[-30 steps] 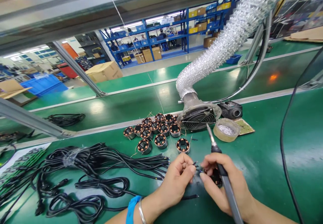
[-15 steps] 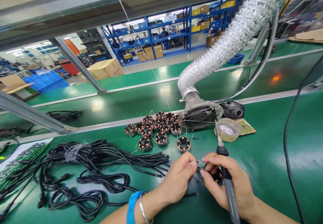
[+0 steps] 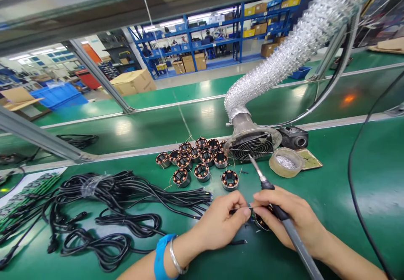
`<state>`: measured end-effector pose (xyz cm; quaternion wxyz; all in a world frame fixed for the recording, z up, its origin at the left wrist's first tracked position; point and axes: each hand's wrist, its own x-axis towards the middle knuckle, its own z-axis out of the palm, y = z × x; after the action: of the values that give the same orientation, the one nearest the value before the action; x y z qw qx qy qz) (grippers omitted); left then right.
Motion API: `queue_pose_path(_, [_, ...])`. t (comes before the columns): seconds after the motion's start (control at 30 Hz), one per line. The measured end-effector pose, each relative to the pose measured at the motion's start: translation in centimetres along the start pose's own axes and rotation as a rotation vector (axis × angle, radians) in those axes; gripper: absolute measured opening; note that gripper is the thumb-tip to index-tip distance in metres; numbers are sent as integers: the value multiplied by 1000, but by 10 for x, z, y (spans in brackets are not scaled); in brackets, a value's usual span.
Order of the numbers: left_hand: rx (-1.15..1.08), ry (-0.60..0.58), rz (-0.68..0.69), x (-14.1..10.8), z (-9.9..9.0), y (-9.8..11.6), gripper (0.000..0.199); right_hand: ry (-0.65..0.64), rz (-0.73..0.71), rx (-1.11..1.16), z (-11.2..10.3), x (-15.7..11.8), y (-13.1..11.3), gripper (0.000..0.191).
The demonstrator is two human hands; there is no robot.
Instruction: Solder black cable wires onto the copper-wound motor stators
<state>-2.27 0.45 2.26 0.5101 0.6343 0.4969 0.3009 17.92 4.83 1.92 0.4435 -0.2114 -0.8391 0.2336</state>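
Note:
My left hand (image 3: 224, 219), with a blue band and a silver bangle at the wrist, pinches a thin dark wire near the middle. Facing it, my right hand (image 3: 290, 217) holds a soldering iron (image 3: 285, 225), its metal tip pointing up and left in front of the round fan guard. The thumb and forefinger of this hand also pinch at the wire. A copper-wound ring (image 3: 261, 221) sits partly hidden beneath the right fingers. Just beyond the hands stands a single wound ring (image 3: 229, 180), with several more rings (image 3: 195, 154) grouped behind it.
Bundled black cables (image 3: 126, 187) and green circuit boards (image 3: 28, 200) lie at left. Behind my hands stand a fume fan (image 3: 252, 147) on a silver hose (image 3: 271, 65), a round tub (image 3: 285, 162) of silvery bits and a black device (image 3: 293, 137). A black cord hangs at right.
The soldering iron has tilted, its tip moving left from beside the tub. My two hands have come closer together, and the ring under the right fingers has shifted left.

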Motion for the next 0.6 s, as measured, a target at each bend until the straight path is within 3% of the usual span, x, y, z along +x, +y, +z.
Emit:
queue_pose_path(0.23, [-348,19,-92,4,11,-15,31,61,-37,-27,9,-4,4,31])
queue_pose_path(0.33, [-368,104,-107,8,15,-18,28,77,-29,-48,11,-6,5,31])
queue_pose_path(0.53, [-341,234,-164,12,22,-18,23,138,65,-136,-15,-18,-6,46])
queue_pose_path(0.6, [-333,243,-179,11,25,-18,22,173,110,-160,-26,-22,-11,39])
